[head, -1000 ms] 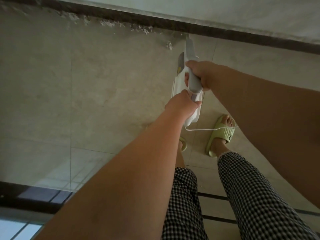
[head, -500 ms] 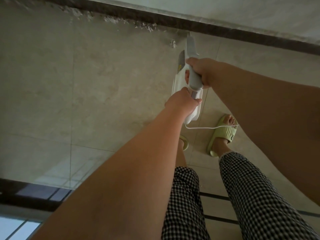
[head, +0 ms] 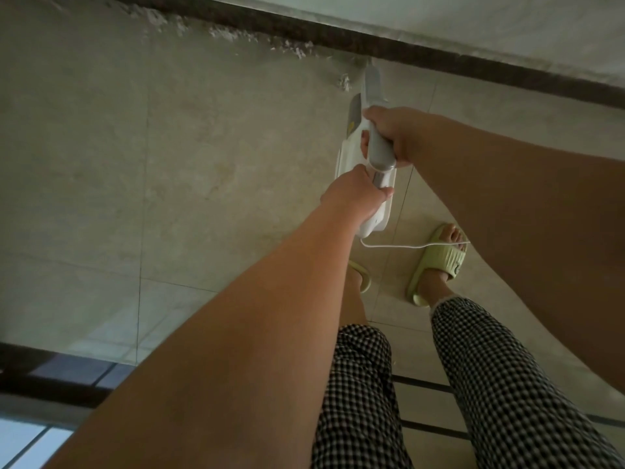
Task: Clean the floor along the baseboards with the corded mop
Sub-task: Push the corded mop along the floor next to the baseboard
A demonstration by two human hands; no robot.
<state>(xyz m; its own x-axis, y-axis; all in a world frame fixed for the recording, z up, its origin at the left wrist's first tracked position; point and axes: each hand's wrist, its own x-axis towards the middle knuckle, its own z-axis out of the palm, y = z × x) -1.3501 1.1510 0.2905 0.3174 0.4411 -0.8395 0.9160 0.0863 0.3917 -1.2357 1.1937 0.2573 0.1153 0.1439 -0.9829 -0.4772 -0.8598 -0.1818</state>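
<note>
A white and grey corded mop (head: 351, 154) points away from me toward the dark baseboard (head: 338, 42) at the far wall. My right hand (head: 395, 133) grips the upper part of its grey handle. My left hand (head: 355, 194) grips the handle just below, nearer to me. The mop's front end (head: 372, 81) reaches the floor right by the baseboard; its head is hidden behind the body. A thin white cord (head: 406, 246) runs from the mop's rear end to the right, across my foot. White crumbly debris (head: 236, 33) lies along the baseboard to the left of the mop.
Beige floor tiles (head: 169, 164) spread to the left. My feet in green slippers (head: 439, 262) stand just behind the mop, legs in checked trousers. A dark frame (head: 50, 370) and a glass pane run along the lower left. Dark stripes (head: 422, 384) cross the floor behind my feet.
The mop and both hands have edged slightly forward toward the baseboard, and the view has shifted a little. Both grips are unchanged.
</note>
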